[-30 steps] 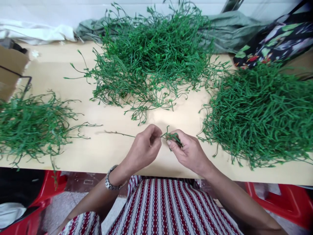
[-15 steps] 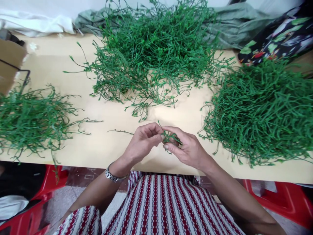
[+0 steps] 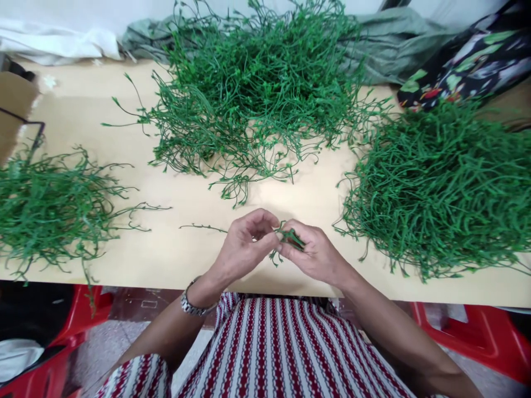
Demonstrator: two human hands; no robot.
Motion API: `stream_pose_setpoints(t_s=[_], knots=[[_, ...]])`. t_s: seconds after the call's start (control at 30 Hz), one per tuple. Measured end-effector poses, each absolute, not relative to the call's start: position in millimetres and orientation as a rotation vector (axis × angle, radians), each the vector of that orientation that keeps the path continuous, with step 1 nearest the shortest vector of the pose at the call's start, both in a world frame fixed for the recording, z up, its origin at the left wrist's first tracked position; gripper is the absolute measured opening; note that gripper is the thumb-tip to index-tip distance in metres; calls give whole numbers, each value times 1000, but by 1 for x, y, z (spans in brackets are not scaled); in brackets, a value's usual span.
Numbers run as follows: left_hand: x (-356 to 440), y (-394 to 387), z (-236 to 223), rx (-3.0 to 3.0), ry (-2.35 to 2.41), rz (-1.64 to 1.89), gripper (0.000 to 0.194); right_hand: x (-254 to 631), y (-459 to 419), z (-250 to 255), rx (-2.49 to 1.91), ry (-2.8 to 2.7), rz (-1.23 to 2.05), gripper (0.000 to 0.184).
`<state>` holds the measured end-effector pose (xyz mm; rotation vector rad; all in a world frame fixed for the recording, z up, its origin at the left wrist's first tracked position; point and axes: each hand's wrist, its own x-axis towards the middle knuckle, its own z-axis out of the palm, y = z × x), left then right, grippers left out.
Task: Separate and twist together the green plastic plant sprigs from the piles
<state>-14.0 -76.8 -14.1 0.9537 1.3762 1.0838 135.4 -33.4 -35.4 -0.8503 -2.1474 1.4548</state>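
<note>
A pale counter (image 3: pixel 136 257) spans the view, and on it lie three piles of green sprigs. The far pile (image 3: pixel 265 72) spreads across the back, loose stems trailing toward the front. The right pile (image 3: pixel 448 188) is dense, its upper left edge meeting the far pile's stray stems. The person's striped shirt (image 3: pixel 286 348) is at the front edge. The left pile (image 3: pixel 53 204) is smaller and thinner, some tips hanging over that edge.

Behind the far pile is a crumpled green cloth (image 3: pixel 398 44), with a floral cloth (image 3: pixel 468 66) to its right and a white cloth (image 3: pixel 62 41) to its left. A red stool (image 3: pixel 489 337) stands below the counter on the right. A brown box (image 3: pixel 16 105) sits behind the left pile.

Between the side piles, the two hands meet over the counter. The right hand (image 3: pixel 315 251) curls around a green sprig (image 3: pixel 293 237), thumb and fingers closed on it. The left hand (image 3: pixel 249 243) pinches its near end, fingertips at the right hand's. A metal watch (image 3: pixel 191 304) circles the left wrist. A thin stem (image 3: pixel 203 226) pokes out left of the left hand.
</note>
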Motion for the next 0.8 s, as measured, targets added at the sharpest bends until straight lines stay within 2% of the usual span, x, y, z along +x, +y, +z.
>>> stream_pose_setpoints(t_s=[0.13,0.3,0.57,0.8], knots=[[-15,-75,-13,1038,1367,1099,9,133,-33,-32,-876,-2128,1564,13],[-13,-68,-15,1084,1454,1136,14,126,-27,-27,-903,-2092,1477,17],[11,-51,-19,527,1303,1475,18,114,-25,-27,-863,-2088,999,27],[13,-50,-27,766,1417,1501,15,121,-24,-25,-873,-2157,830,28]])
